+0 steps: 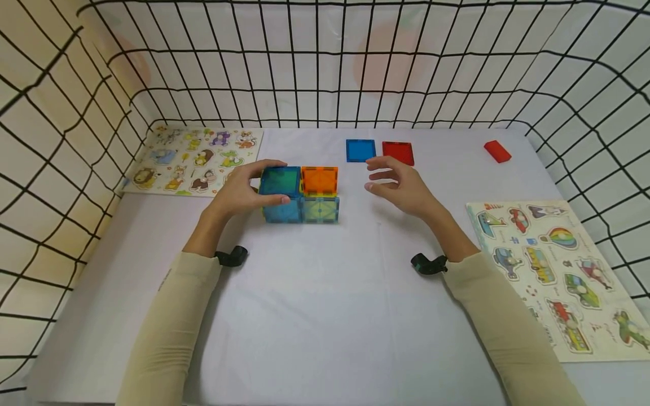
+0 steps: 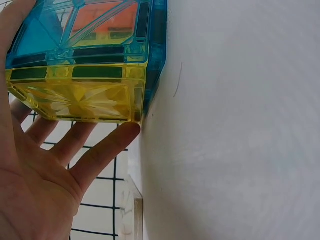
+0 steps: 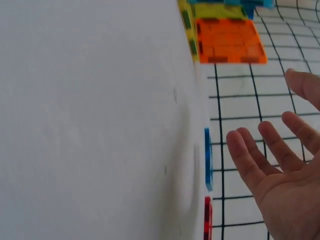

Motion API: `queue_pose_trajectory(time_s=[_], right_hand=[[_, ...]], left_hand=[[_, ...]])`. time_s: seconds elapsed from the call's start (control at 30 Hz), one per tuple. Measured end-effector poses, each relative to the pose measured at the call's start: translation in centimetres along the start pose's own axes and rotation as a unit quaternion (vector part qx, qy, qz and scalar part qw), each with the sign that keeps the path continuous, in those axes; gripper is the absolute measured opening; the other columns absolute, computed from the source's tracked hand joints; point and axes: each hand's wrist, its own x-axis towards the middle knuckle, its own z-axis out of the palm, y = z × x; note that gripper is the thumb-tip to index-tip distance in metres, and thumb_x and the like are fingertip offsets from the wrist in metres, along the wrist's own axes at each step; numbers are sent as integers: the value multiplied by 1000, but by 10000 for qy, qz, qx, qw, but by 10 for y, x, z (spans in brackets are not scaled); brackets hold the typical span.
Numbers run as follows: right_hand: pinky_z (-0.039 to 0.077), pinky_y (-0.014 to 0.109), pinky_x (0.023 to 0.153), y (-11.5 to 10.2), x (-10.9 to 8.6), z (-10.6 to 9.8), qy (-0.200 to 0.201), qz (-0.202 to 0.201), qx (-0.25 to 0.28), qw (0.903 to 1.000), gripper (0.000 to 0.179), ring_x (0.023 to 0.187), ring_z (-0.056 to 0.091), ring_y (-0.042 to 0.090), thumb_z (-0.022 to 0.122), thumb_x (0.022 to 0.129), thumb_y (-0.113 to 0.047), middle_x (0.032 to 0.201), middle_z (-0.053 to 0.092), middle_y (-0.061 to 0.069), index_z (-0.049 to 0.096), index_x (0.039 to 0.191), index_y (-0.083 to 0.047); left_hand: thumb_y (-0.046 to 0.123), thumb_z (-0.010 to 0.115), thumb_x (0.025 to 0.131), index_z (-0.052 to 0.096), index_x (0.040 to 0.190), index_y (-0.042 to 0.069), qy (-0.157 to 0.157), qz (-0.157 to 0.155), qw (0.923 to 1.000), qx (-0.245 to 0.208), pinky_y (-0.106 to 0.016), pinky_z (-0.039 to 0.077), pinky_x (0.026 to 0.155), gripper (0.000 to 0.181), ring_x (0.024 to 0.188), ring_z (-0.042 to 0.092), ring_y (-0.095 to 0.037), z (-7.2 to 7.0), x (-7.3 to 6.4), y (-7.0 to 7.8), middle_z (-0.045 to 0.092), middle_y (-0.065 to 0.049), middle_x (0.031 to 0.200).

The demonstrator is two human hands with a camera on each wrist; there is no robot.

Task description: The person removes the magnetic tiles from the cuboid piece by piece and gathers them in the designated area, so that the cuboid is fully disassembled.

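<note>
A cube of see-through magnetic tiles [image 1: 281,181], blue-green on top and blue in front, stands left of centre. My left hand [image 1: 235,190] grips it from the left, thumb at the front edge and fingers reaching round the back. In the left wrist view its side facing the palm is a yellow tile [image 2: 75,100]. Joined at its right are an orange tile [image 1: 320,181] and a pale yellow-green tile [image 1: 321,210]. My right hand [image 1: 403,189] hovers to the right of these, fingers loosely bent and apart, holding nothing. Beyond its fingertips lie a blue tile [image 1: 360,151] and a red tile [image 1: 398,153].
A red block [image 1: 497,151] lies at the back right. Picture puzzle boards stand at the back left [image 1: 195,160] and along the right side [image 1: 553,265], the latter partly under the right sleeve. Black wire mesh [image 1: 317,90] encloses the white table on three sides.
</note>
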Motion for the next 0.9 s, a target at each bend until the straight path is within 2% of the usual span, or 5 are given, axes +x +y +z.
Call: queue_pose_trajectory(time_s=[0.37, 0.6, 0.77, 0.9], right_hand=[[54, 48, 106, -22, -11, 25, -391, -443, 208, 9980, 50, 126, 63, 23, 74, 96, -29, 147, 58, 9, 57, 143, -20], [54, 49, 105, -26, -14, 33, -498, -527, 267, 9970, 49, 125, 63, 26, 74, 96, -26, 147, 57, 10, 58, 142, -18], [55, 50, 104, -27, -13, 38, -629, -579, 314, 9958, 51, 127, 63, 32, 74, 96, -25, 146, 58, 9, 57, 143, -13], [56, 49, 103, -25, -12, 44, -740, -665, 353, 9944, 52, 126, 63, 31, 75, 96, -23, 145, 59, 8, 56, 143, -10]], left_hand=[[50, 90, 75, 63, 137, 38, -44, -33, 10000, -39, -48, 61, 85, 69, 126, 57, -28, 0, -1, 0, 64, 1, 140], [47, 90, 76, 63, 137, 38, -81, 14, 9999, -114, -48, 61, 85, 68, 128, 57, -28, -1, -1, 0, 64, 1, 140], [48, 89, 76, 63, 137, 37, -35, 68, 10000, -37, -49, 61, 85, 67, 128, 57, -29, -1, -1, -2, 64, 1, 140], [49, 89, 76, 63, 137, 38, -12, 93, 10000, 25, -49, 61, 86, 67, 127, 58, -29, -1, 0, -3, 64, 1, 141]])
